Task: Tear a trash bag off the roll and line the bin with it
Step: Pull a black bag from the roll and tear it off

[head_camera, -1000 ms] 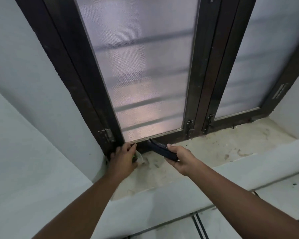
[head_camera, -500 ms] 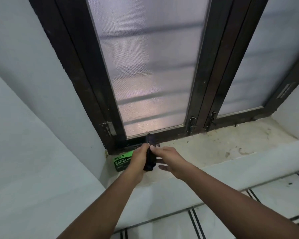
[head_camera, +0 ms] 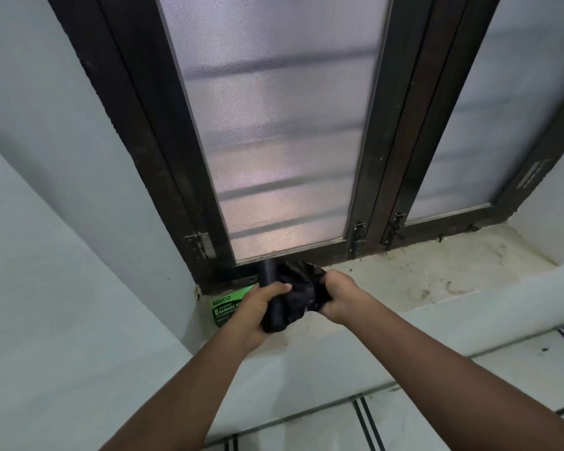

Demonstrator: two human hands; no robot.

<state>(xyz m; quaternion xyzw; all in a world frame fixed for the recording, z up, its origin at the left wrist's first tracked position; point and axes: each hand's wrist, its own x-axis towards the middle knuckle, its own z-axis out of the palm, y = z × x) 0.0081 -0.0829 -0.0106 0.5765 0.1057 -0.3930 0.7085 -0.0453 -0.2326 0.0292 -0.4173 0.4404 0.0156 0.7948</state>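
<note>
From the head camera, the left hand (head_camera: 258, 309) is clenched around a black roll of trash bags (head_camera: 272, 292), held roughly upright over the window sill (head_camera: 420, 271). The right hand (head_camera: 341, 296) pinches the loose end of the bag (head_camera: 303, 294), which is pulled sideways off the roll and bunches between the two hands. No bin shows anywhere in this view, so lining it is some way off.

The main risk, as I judge it, is a bad tear. If the right hand pulls before the perforation is clear of the roll, the thin film may stretch and rip across the body of the bag instead of along the seam, leaving a hole. A loose left grip could let the roll spin and pay out several bags at once. The roll could also slip and drop onto the sill or the tiled floor (head_camera: 469, 428) below. I cannot make out a perforation line; the plastic is too dark and crumpled.

The film looks thin, glossy and limp, creasing into soft folds, while the wound roll is a firm, smooth cylinder. Behind the left hand lies a green wrapper (head_camera: 227, 305) with printed lettering, flat against the corner of the sill. The sill is rough, stained and pale, probably cement. The window frame (head_camera: 150, 157) is dark and worn, and the glass (head_camera: 274, 141) is frosted with a fine weave pattern.
</note>
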